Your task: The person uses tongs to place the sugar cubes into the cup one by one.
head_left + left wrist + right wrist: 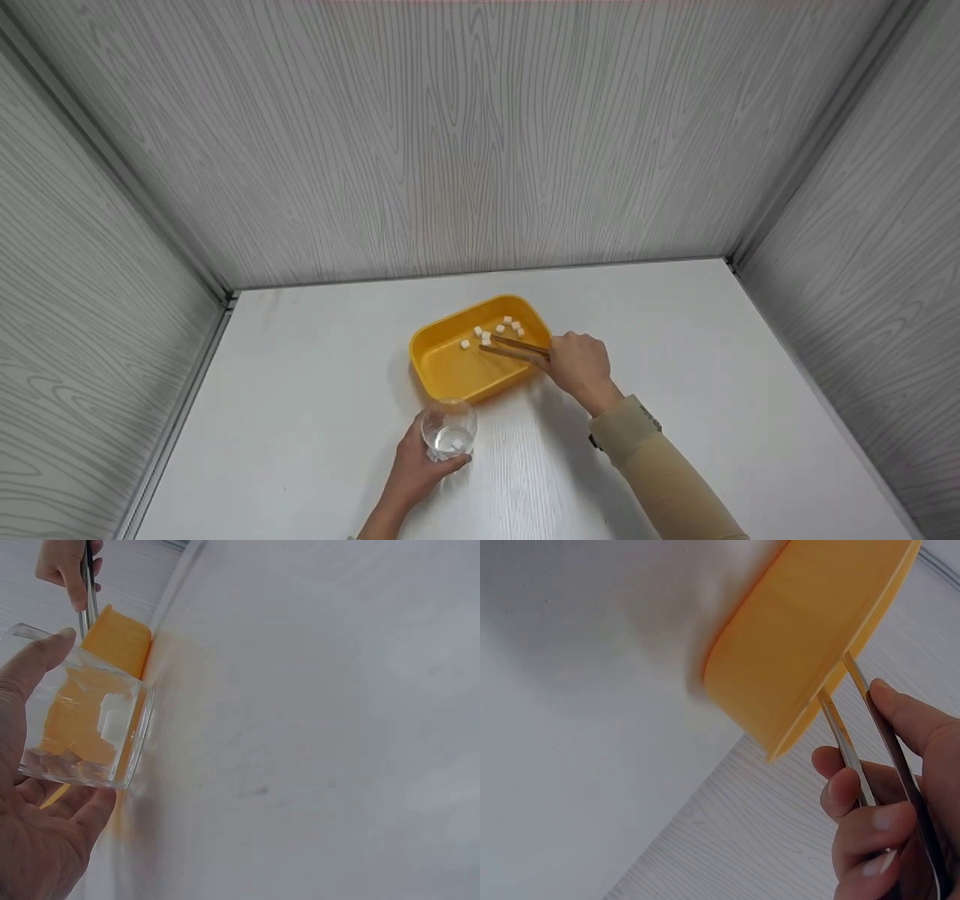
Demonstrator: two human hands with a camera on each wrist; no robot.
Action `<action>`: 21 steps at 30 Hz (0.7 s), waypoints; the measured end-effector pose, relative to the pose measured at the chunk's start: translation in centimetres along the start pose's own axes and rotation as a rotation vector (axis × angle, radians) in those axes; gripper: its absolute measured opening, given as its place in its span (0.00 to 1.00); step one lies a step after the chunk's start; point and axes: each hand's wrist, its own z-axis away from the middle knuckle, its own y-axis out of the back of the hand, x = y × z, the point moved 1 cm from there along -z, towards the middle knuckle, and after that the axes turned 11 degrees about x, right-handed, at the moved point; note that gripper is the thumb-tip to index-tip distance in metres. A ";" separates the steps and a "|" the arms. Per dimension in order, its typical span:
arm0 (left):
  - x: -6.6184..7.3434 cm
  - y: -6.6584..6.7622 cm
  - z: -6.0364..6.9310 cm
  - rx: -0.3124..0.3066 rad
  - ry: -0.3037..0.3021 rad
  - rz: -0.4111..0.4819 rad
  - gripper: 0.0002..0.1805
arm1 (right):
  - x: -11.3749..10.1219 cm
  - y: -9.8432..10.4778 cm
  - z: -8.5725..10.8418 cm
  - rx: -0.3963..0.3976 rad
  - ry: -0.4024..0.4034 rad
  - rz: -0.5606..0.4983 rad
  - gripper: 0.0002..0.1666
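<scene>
My left hand (420, 465) grips a clear glass (448, 429) just in front of a yellow tray (457, 375); a white cube shows inside the glass. In the left wrist view the fingers and thumb of that hand (37, 825) curl round the glass (82, 720). My right hand (581, 364) holds metal tongs (521, 350) over the tray's right side, their tips apart beside small white cubes (486, 336). The right wrist view shows the hand (900, 802) round the tongs (900, 757), whose tips are hidden behind the tray wall (780, 645).
Several more white cubes (508, 320) lie in the tray's back right part. The white table (315, 390) is bounded by a grey wood-grain panel (450, 150) behind and by similar panels at both sides.
</scene>
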 end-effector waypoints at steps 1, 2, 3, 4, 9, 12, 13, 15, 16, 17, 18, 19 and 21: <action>0.0 0.0 0.0 0.000 -0.004 0.001 0.54 | 0.0 0.0 0.0 -0.004 0.001 0.001 0.33; 0.0 0.0 0.0 -0.001 -0.005 0.004 0.54 | 0.0 0.0 0.0 -0.008 0.004 0.004 0.33; 0.0 0.0 0.0 -0.001 -0.007 0.010 0.53 | 0.0 0.0 0.0 -0.011 0.006 0.005 0.33; 0.0 0.0 0.1 -0.001 -0.011 0.015 0.53 | 0.0 0.1 0.0 -0.013 0.010 0.006 0.32; 0.0 0.1 0.2 -0.002 -0.027 0.047 0.54 | 0.0 0.2 0.0 -0.006 0.027 0.017 0.31; 0.0 0.1 0.2 0.001 -0.036 0.048 0.53 | 0.1 0.1 0.0 -0.004 0.033 0.027 0.30; -0.1 0.1 0.2 0.002 -0.038 0.047 0.53 | 0.1 0.1 0.0 -0.005 0.032 0.029 0.30; -0.1 0.1 0.2 0.004 -0.036 0.044 0.53 | 0.1 0.0 0.0 -0.007 0.030 0.030 0.30; -0.1 0.1 0.2 0.005 -0.035 0.041 0.53 | 0.0 0.0 0.0 -0.009 0.028 0.031 0.31; -0.1 0.1 0.2 0.005 -0.033 0.040 0.53 | 0.0 0.0 0.0 -0.010 0.026 0.028 0.31; -0.1 0.1 0.2 0.005 -0.031 0.038 0.53 | 0.0 0.0 -0.1 -0.017 0.021 0.028 0.31; -0.1 0.1 0.2 0.006 -0.029 0.036 0.53 | -0.1 0.0 -0.1 -0.022 0.019 0.028 0.31; -0.1 0.1 0.2 0.007 -0.024 0.030 0.53 | -0.2 0.0 -0.1 -0.033 0.012 0.022 0.31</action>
